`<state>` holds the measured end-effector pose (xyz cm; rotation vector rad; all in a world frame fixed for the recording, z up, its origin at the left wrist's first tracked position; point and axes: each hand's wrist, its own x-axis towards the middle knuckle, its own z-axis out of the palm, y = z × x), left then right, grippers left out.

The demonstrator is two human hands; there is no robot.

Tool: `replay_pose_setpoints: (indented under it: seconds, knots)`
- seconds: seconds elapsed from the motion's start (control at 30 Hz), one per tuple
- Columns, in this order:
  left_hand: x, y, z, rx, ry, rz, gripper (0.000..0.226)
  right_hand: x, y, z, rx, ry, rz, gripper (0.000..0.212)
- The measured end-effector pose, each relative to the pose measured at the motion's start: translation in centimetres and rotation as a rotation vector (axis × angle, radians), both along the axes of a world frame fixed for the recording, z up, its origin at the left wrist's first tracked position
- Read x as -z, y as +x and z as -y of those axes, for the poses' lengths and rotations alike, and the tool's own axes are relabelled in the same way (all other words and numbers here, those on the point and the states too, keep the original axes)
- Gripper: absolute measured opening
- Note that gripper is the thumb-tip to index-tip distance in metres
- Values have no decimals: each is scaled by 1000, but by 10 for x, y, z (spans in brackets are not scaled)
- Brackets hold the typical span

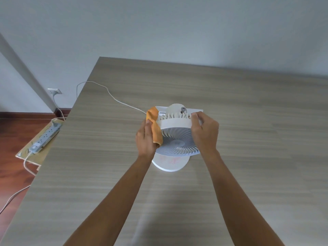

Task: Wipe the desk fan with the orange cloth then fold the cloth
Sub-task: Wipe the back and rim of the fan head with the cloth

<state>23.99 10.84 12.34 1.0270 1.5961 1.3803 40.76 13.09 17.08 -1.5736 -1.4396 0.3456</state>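
Note:
A white desk fan (176,137) stands on its round base in the middle of the wooden table (248,112), its head tilted so the spiral front grille faces me. My right hand (205,132) grips the right side of the fan's rim. My left hand (146,139) presses the bunched orange cloth (155,125) against the left side of the rim. Part of the cloth is hidden in my palm.
A white cable (110,94) runs from the fan across the table and over its left edge. On the floor to the left, a grey power strip (45,135) lies on a piece of cardboard. A wall socket (54,91) sits behind it.

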Motion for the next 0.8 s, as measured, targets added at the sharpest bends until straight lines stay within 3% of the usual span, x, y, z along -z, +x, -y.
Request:
replay_pose_setpoints:
  seconds: [0.2, 0.27, 0.33, 0.43, 0.53, 0.63, 0.8]
  knots:
    - [22, 1, -4, -186, -221, 468, 48, -1, 5, -1, -5, 14, 9, 27]
    - [29, 2, -6, -183, -250, 497, 43, -2, 4, -2, -4, 10, 9, 27]
    - [28, 1, -2, -129, -237, 512, 22, -5, 3, -3, -7, 3, 17, 26]
    - [24, 5, 3, -21, -209, 538, 32, -7, 4, -5, -12, -10, 31, 25]
    - [29, 9, 7, -76, -252, 681, 33, -7, 5, -6, -16, 2, 34, 36]
    - [45, 10, 8, -102, -369, 764, 36, -7, 3, -6, -14, 23, 55, 45]
    - [51, 21, 14, -46, -573, 955, 33, -2, 6, -4, -26, 31, 13, 34]
